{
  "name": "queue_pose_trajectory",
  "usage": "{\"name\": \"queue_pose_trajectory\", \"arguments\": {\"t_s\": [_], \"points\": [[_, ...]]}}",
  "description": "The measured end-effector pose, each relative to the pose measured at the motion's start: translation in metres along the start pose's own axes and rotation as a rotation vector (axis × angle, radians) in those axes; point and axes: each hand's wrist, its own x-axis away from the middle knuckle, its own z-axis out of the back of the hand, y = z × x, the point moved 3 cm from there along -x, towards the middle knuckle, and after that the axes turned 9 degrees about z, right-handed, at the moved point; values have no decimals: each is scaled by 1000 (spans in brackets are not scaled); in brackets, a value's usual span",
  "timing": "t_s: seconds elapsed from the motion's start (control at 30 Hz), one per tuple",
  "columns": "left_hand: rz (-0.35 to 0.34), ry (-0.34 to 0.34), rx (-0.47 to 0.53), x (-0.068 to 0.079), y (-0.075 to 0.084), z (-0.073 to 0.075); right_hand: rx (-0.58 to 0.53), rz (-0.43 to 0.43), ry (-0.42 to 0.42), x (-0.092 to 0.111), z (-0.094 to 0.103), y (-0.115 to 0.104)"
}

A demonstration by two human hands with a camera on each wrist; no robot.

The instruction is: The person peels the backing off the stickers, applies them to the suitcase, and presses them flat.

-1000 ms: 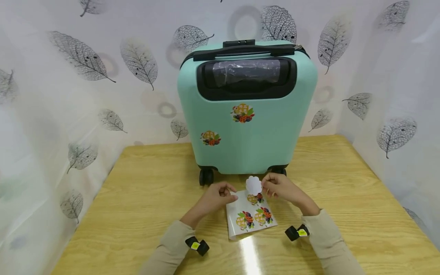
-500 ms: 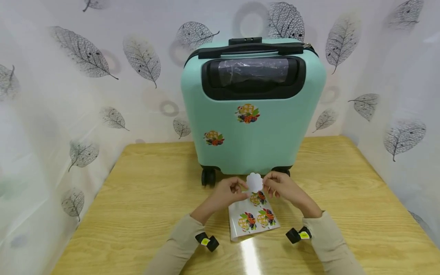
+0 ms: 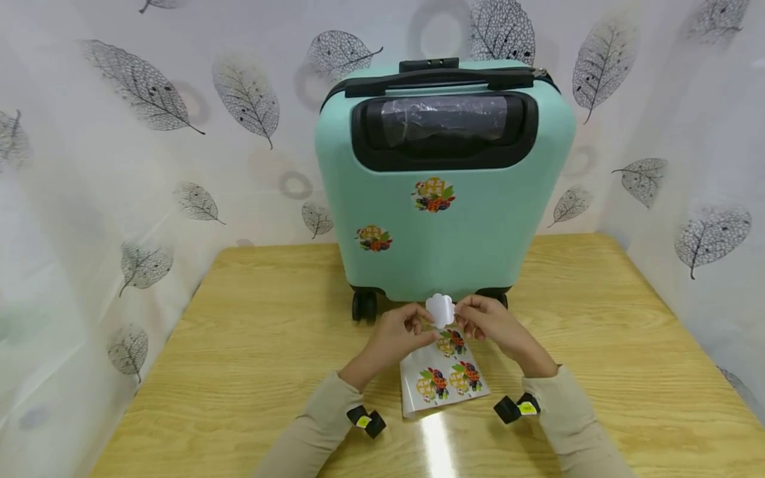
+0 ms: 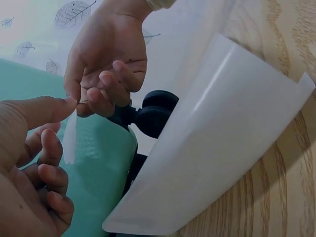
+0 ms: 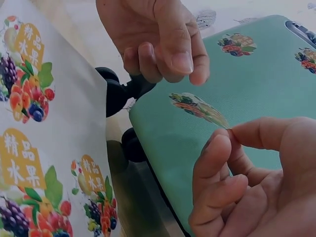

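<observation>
A scalloped fruit sticker shows its white back in the head view and its fruit print in the right wrist view. My right hand pinches it by the edge between thumb and forefinger. Close to the opposite edge is my left hand, its fingers loosely bent; the right wrist view shows a gap between its fingertips and the sticker. Below both hands lies a white sticker sheet bearing several fruit stickers, its edge curling up in the left wrist view.
A mint-green suitcase stands on its wheels behind the hands. Two fruit stickers are on its face, one upper middle and one lower left. The wooden table meets a leaf-patterned backdrop.
My left hand has moved right, toward the sticker. The right hand still pinches it, and the sticker has tilted slightly. The head view has shifted a little.
</observation>
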Motion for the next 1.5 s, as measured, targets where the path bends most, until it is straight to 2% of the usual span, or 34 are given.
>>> {"name": "queue_pose_trajectory", "arguments": {"t_s": [0.27,0.57,1.07,1.2,1.33,1.5], "points": [[-41,14,-14,-2,0,0,-47,-38,-19,-1,-7,-2],[-46,63,-43,-2,-2,2,-74,-68,-30,0,-10,2],[-37,104,43,-4,-8,8,-78,-11,-53,1,-10,-3],[-11,117,105,-4,-9,11,-90,-11,-41,2,-8,-4],[18,102,161,-4,-8,13,-105,-9,-29,4,-5,-5],[44,96,193,-4,-7,16,-104,-13,-28,4,-3,-5]]}}
